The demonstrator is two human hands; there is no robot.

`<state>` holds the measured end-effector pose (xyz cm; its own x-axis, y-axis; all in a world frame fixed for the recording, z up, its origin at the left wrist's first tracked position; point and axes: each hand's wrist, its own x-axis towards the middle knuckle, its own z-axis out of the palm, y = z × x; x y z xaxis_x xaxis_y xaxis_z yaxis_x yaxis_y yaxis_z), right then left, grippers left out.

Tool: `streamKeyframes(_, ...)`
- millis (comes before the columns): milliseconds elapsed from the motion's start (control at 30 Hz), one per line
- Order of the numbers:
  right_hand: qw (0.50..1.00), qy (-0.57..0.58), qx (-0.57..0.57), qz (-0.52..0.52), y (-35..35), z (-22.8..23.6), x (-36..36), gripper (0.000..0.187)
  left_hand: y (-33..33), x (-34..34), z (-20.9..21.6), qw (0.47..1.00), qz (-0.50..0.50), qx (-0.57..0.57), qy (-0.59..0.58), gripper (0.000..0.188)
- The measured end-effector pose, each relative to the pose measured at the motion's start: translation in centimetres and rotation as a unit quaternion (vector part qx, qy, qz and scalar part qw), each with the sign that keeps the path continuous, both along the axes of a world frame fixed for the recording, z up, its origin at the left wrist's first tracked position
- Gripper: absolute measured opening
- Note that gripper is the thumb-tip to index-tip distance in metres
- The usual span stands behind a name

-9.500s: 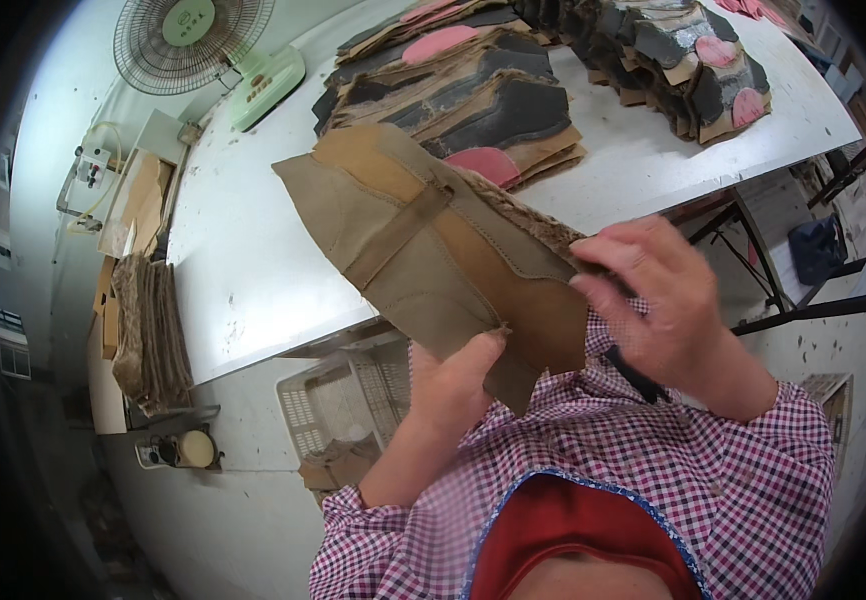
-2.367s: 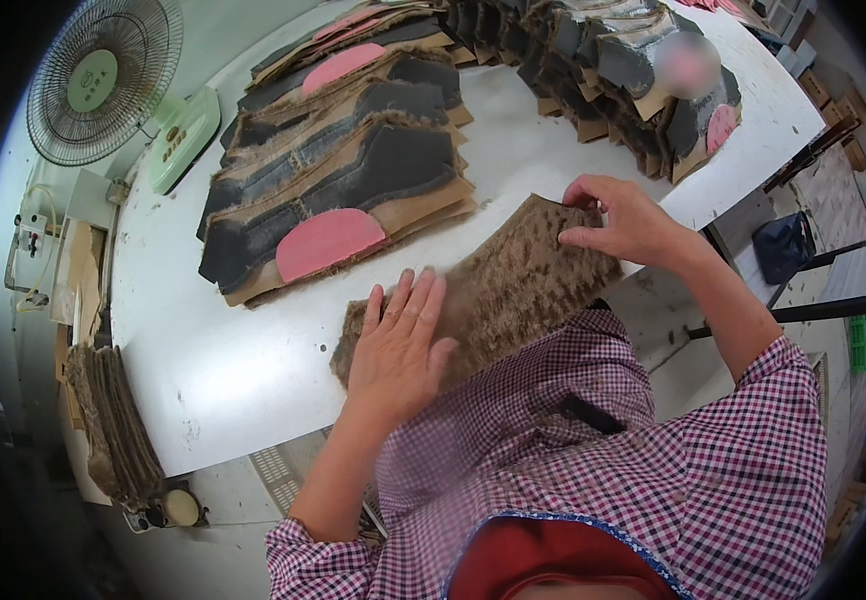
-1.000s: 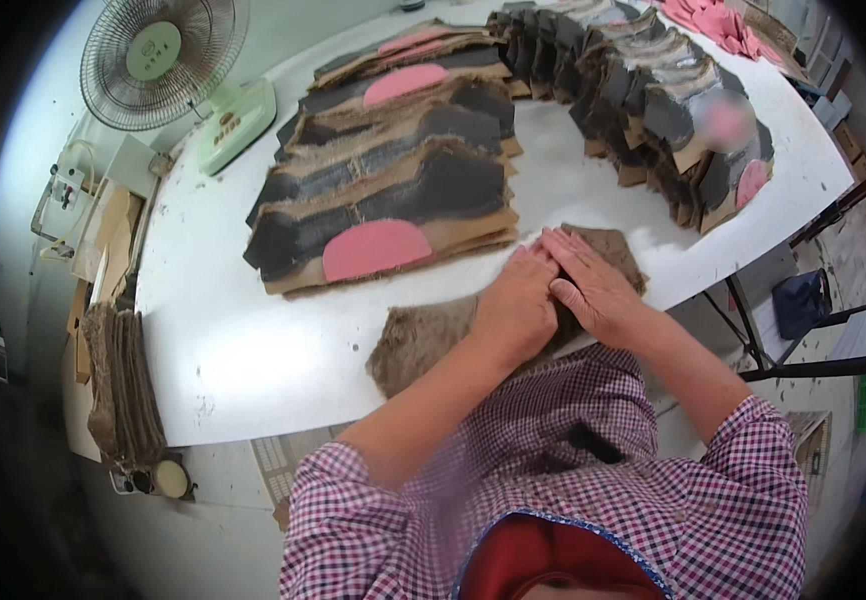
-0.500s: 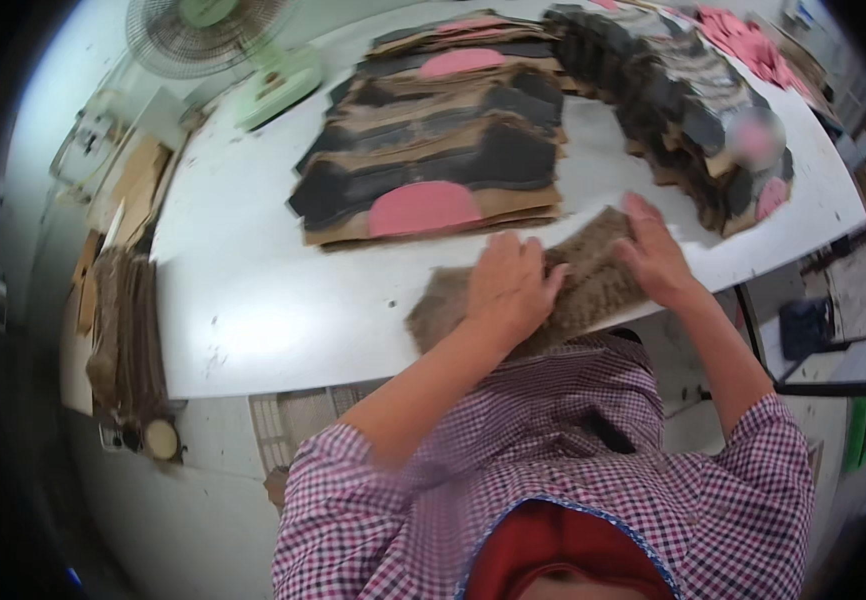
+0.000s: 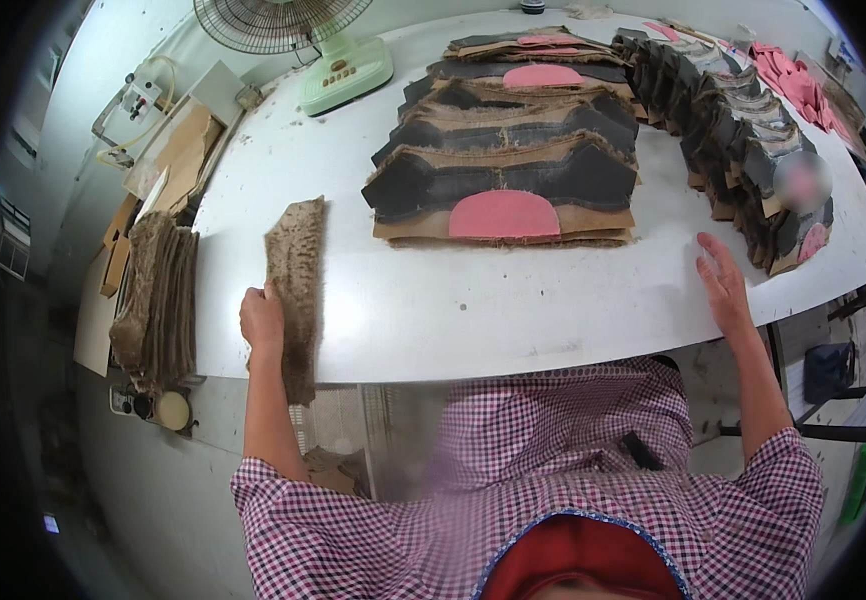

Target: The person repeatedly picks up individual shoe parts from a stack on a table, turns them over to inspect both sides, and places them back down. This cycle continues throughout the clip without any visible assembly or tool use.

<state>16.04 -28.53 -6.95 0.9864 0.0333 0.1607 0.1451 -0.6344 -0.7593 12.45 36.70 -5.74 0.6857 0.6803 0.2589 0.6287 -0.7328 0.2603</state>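
A person's left hand (image 5: 261, 320) clasps a narrow brown fibrous strip (image 5: 296, 280) at the white worktop's (image 5: 473, 310) near left edge, its long axis running away from the body, its near end hanging over the rim. The right hand (image 5: 721, 280) lies flat and released, holding nothing, well apart at the right. Stacked black-and-pink cut pieces (image 5: 505, 185) lie between and beyond; a green fan (image 5: 328, 45) stands at the far edge.

Workshop: stacked cut pieces (image 5: 503, 180) on white worktable (image 5: 473, 310).
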Motion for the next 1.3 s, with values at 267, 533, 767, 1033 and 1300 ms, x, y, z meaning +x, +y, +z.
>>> streamKeyframes(267,0.983,-0.162,-0.02,0.08,7.5,0.9,-0.2,0.025,-11.7,10.7,4.6,0.819,-0.339,-0.431,-0.17,0.067)
streamKeyframes(533,0.981,-0.165,0.066,0.084,9.9,3.9,0.4,0.02,-24.8,8.7,-0.3,0.818,-0.361,-0.369,-0.253,0.057)
streamKeyframes(767,0.984,-0.059,0.129,0.112,13.0,5.5,2.9,0.026,-26.4,5.5,2.2,0.902,-0.343,-0.154,-0.213,0.052)
streamKeyframes(1033,0.982,0.056,0.095,0.155,15.4,5.9,5.0,0.039,-30.0,2.8,3.5,0.792,-0.527,0.068,-0.302,0.012)
streamKeyframes(1300,0.987,0.006,0.115,0.113,15.4,4.5,4.1,0.038,-33.8,0.7,5.1,0.732,-0.582,-0.285,-0.21,0.019)
